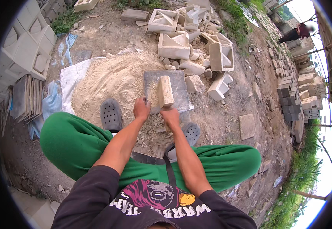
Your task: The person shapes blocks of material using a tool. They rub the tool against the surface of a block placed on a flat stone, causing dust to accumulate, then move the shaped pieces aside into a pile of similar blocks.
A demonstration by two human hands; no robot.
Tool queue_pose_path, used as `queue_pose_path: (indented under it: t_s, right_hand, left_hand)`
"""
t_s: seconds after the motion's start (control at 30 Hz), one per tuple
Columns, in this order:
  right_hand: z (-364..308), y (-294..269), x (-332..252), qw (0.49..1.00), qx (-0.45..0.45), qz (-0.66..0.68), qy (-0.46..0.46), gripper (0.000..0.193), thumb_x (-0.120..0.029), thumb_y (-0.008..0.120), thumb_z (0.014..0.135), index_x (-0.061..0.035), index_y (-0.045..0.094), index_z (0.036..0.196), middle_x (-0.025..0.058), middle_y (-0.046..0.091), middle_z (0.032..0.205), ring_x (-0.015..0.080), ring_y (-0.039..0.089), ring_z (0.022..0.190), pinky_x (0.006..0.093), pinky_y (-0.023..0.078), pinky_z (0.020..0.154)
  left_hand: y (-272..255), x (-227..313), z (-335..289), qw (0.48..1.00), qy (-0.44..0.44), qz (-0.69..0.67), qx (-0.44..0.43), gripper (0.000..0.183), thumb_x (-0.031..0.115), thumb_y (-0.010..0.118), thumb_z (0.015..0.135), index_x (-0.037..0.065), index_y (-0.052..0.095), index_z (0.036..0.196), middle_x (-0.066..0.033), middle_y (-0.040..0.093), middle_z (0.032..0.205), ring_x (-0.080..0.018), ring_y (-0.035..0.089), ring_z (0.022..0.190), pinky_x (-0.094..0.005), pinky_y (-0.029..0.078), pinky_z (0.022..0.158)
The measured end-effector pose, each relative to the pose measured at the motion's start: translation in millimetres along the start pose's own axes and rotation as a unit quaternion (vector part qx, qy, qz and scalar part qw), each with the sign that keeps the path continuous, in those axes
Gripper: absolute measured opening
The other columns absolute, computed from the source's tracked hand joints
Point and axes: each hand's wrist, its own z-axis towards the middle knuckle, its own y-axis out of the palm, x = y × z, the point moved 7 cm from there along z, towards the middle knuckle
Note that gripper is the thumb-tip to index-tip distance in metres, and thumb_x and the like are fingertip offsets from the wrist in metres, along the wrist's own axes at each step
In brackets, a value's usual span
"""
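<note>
My right hand [170,116] is closed at the near end of a pale, dust-covered rectangular block [165,91]. The block is over a dark flat board [149,81]; whether it touches the board I cannot tell. Left of it, my left hand [141,108] is closed beside the board's near left corner. A small dark bit shows at its fingers, too little to name. A wide heap of sandy crumbs [105,82] lies on a white sheet [67,82] left of the board. Loose crumbs cover the ground between my feet.
Broken cream box-shaped blocks [173,45] are piled beyond the board. Grey clogs [111,114] are on my feet, either side of my hands. Pale hollow blocks [30,42] and thin boards [30,97] stand left. A flat slab [247,126] lies right. A person [296,33] is far right.
</note>
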Motion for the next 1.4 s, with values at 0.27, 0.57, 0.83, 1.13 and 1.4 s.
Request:
queue_pose_path:
  t_s: [0.27,0.57,0.83,1.13,1.4]
  right_hand:
    - [6.7,5.4,15.2,0.997,0.048,0.023,-0.047,0.043,-0.036,0.073,0.071,-0.0024,0.074,0.099,0.0261,0.071,0.095,0.0416,0.068,0.098,0.0473,0.054,0.083]
    - [-4.7,12.9,25.8,0.981,-0.091,0.145,0.086,0.041,-0.029,0.075,0.072,0.0017,0.074,0.099,0.0197,0.074,0.093,0.0293,0.073,0.088,0.0389,0.058,0.075]
    - [22.5,1.0,51.8,0.989,0.002,0.146,0.022,0.048,-0.03,0.074,0.072,0.0068,0.07,0.102,0.0239,0.073,0.092,0.0343,0.073,0.084,0.0421,0.056,0.076]
    - [-11.3,-7.3,-11.9,0.993,0.076,0.034,-0.078,0.045,-0.036,0.076,0.071,0.0009,0.07,0.097,0.0237,0.072,0.089,0.0426,0.069,0.09,0.0479,0.055,0.079]
    - [-2.7,2.7,-0.5,0.999,0.014,-0.025,-0.031,0.05,-0.036,0.073,0.072,0.001,0.068,0.105,0.0253,0.071,0.092,0.0449,0.068,0.092,0.0492,0.054,0.081]
  left_hand:
    - [-0.2,21.0,2.0,0.995,0.063,0.071,-0.003,0.033,0.023,0.069,0.085,0.011,0.062,0.115,-0.0104,0.058,0.112,-0.031,0.058,0.109,-0.0436,0.05,0.088]
    - [15.4,37.2,52.8,0.959,0.212,0.188,0.013,0.05,0.022,0.058,0.09,0.008,0.053,0.137,-0.0134,0.054,0.137,-0.0337,0.052,0.124,-0.0434,0.043,0.103]
    - [43.5,54.6,26.9,0.916,0.357,0.146,-0.112,0.049,0.018,0.048,0.095,0.005,0.048,0.142,-0.0149,0.049,0.148,-0.033,0.04,0.14,-0.044,0.031,0.116]
    - [-5.0,24.3,24.1,0.968,0.225,0.106,0.041,0.029,0.02,0.064,0.087,0.012,0.069,0.115,-0.0078,0.063,0.122,-0.0294,0.056,0.116,-0.0432,0.043,0.098]
    - [-6.6,31.9,25.9,0.966,0.234,0.093,0.051,0.016,0.02,0.068,0.085,0.013,0.072,0.098,-0.0071,0.062,0.099,-0.0276,0.06,0.099,-0.041,0.048,0.082]
